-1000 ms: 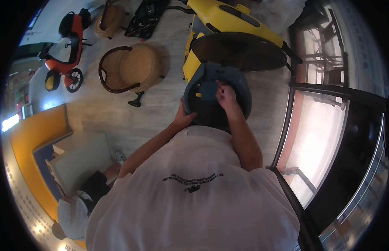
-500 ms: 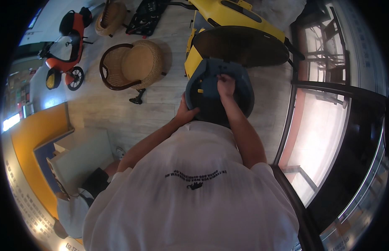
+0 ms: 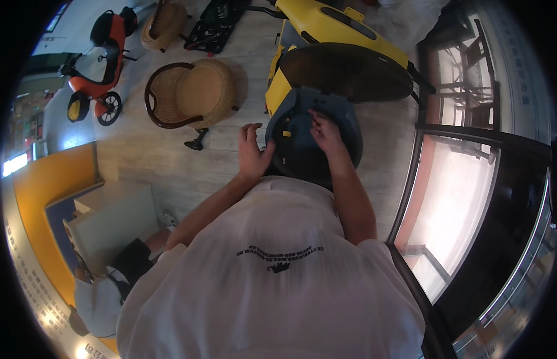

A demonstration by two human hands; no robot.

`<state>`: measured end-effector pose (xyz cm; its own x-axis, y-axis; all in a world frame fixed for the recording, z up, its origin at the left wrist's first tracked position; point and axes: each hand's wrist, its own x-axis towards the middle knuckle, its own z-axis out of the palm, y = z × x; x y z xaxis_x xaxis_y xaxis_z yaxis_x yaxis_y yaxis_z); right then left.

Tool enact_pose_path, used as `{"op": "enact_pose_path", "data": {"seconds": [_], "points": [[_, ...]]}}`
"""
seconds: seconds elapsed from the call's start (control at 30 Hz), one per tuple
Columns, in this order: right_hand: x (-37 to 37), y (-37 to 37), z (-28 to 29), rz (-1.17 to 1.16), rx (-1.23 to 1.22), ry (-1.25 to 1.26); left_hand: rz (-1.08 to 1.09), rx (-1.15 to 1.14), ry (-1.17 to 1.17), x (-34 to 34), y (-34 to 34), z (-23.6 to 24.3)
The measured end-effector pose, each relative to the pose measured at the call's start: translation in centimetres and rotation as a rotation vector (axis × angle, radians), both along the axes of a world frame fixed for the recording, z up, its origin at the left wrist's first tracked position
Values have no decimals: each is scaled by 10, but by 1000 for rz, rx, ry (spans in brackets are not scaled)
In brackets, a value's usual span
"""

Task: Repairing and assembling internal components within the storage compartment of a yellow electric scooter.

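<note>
I can't make out whether the right hand (image 3: 327,134) is pinching anything. The near edge of the blue-grey tub (image 3: 354,128) hides behind the white shirt (image 3: 272,305) (its floor is murky too). Up top, the yellow scooter (image 3: 377,45) and black case (image 3: 214,24) run out of view; the dark tool (image 3: 195,142) by the wicker chair (image 3: 202,93) is too small to identify.

I count my two hands (image 3: 253,160) (image 3: 327,135), one tub (image 3: 352,134), two wicker chairs (image 3: 218,90) (image 3: 170,27), one orange scooter (image 3: 114,51), one yellow vehicle (image 3: 383,45), one drill (image 3: 196,142), one other person (image 3: 97,305).
</note>
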<state>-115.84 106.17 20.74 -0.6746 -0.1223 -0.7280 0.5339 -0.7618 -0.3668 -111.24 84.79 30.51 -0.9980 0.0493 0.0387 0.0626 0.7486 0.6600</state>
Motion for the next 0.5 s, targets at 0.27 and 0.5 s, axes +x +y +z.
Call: {"op": "enact_pose_path", "data": {"seconds": [0.27, 0.5], "points": [[26, 26, 30, 251, -452, 58, -415, -63, 186, -38, 44, 23], [29, 36, 21, 225, -719, 50, -785, -458, 146, -77, 55, -11]]}}
